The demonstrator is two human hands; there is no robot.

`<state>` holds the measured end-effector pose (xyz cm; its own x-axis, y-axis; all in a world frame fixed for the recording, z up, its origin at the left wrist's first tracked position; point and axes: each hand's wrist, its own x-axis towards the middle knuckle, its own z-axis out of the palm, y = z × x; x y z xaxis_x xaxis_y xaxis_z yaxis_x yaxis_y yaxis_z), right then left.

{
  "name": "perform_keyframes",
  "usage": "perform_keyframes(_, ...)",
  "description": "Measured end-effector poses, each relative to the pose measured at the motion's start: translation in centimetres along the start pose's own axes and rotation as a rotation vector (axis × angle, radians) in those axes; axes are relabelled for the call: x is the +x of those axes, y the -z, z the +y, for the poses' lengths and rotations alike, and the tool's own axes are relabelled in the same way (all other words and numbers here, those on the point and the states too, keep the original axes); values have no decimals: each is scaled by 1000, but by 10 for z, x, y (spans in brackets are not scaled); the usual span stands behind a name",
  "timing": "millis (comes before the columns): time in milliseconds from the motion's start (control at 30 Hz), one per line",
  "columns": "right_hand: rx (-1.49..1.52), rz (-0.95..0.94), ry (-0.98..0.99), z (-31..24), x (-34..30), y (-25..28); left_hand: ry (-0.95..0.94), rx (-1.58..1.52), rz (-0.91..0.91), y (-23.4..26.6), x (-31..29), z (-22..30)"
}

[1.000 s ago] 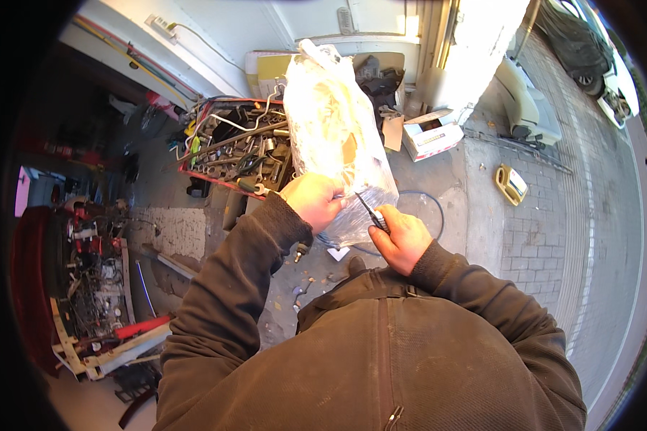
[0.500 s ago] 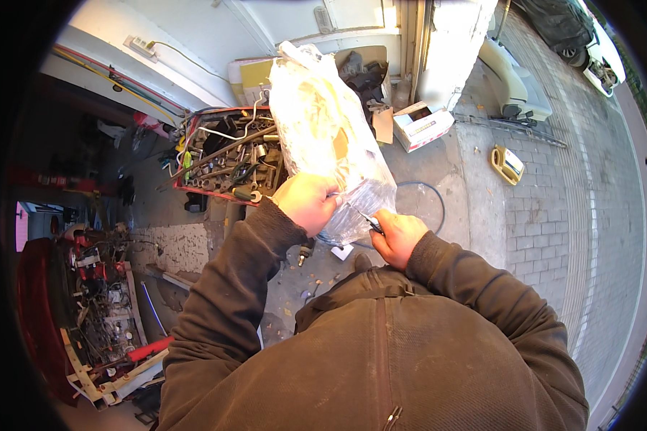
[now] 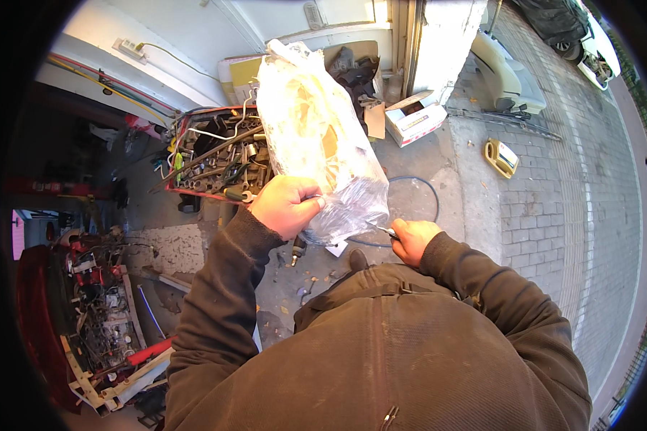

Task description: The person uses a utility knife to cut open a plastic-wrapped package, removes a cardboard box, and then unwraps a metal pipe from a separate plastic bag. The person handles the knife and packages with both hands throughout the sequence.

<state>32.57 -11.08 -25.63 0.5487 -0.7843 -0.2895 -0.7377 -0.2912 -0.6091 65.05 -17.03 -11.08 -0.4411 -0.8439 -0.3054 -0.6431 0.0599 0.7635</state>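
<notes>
A long part wrapped in clear plastic film (image 3: 313, 126) stretches away in front of me, glaring in bright light. At its near end, my left hand (image 3: 286, 207) has thumb and fingers pinched on the plastic film (image 3: 352, 205). My right hand (image 3: 415, 241) is closed around a slim tool with a dark handle (image 3: 391, 233) and a thin metal tip. That tip points left toward the lower corner of the film; whether it touches cannot be made out. I cannot tell the tool's exact kind.
A red-edged tray of wrenches and sockets (image 3: 223, 154) stands left of the wrapped part. Beyond lie a white carton (image 3: 415, 122) and a yellow jug (image 3: 501, 158). A dark hose (image 3: 433, 190) curls on the floor. A red car part (image 3: 39, 316) is at far left.
My right hand has drawn the tool to the right and slightly nearer, away from my left hand. My left hand stays pinched at the film. The view has shifted slightly.
</notes>
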Motion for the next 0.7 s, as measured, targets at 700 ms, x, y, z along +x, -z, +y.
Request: perform_keyframes(700,77,128,175,-45,26,22,23,-139,47,-1,-4,4)
